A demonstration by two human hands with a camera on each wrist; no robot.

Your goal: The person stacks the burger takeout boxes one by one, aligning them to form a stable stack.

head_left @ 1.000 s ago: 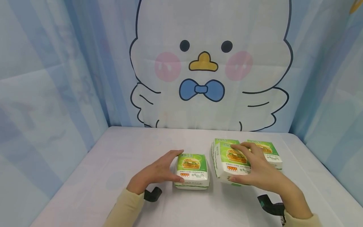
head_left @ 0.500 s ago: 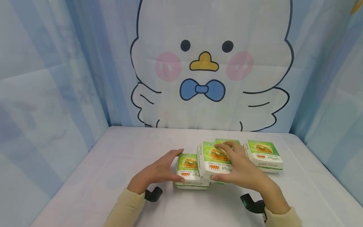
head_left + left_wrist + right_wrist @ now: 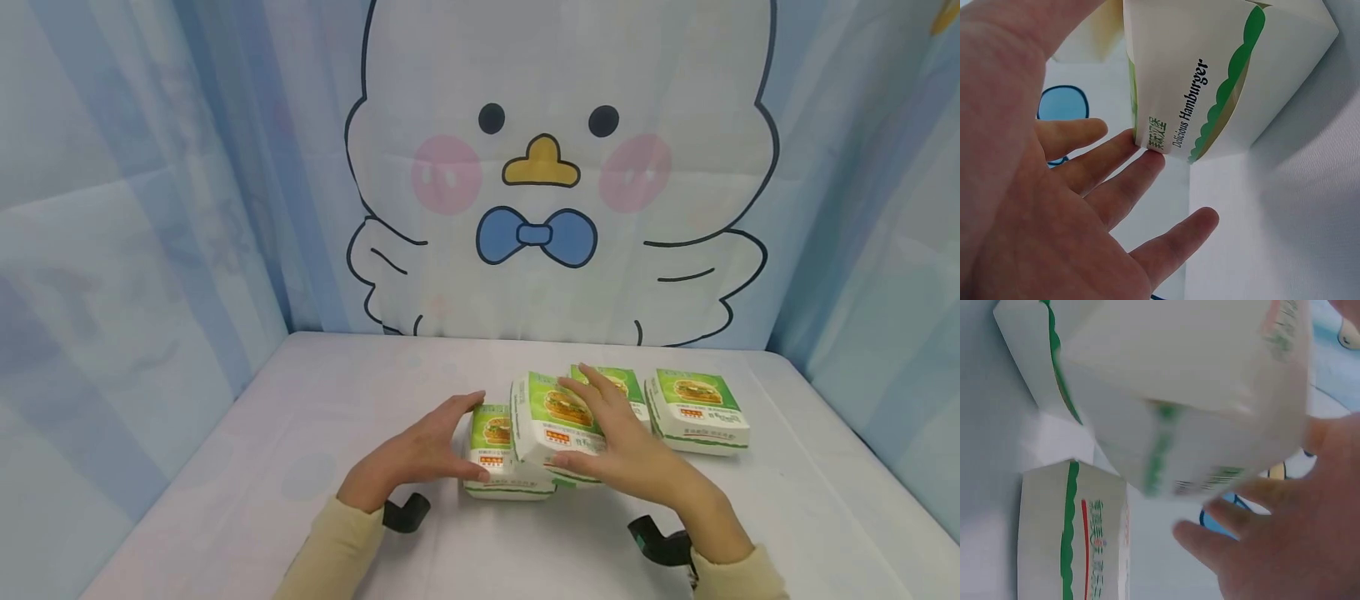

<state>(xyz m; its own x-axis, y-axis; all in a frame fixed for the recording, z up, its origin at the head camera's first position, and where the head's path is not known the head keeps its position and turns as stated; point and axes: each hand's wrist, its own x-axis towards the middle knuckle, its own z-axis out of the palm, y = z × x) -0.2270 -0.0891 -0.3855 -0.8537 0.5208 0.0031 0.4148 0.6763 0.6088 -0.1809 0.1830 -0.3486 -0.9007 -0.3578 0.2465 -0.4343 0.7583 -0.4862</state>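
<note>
My left hand (image 3: 420, 450) spans a green-and-white hamburger box (image 3: 489, 437) on the table, thumb at its front edge and fingertips at its back. In the left wrist view those fingertips meet the side of the box (image 3: 1172, 81). With thumb and fingers my right hand (image 3: 637, 458) holds a second hamburger box (image 3: 558, 412), raised and tilted. It overlaps the right part of the left box in the head view. Seen from the right wrist, this held box (image 3: 1185, 375) is blurred, its underside showing.
Behind my right hand stands another hamburger box (image 3: 636, 398), partly covered by the fingers. A further box (image 3: 696, 412) sits to its right. A white cloth covers the table (image 3: 360, 375), and a printed curtain (image 3: 540, 292) hangs at its back edge.
My right hand has carried its box leftward, from beside the right-hand boxes to overlapping the left one, uncovering the boxes behind. The left hand has stayed in place.
</note>
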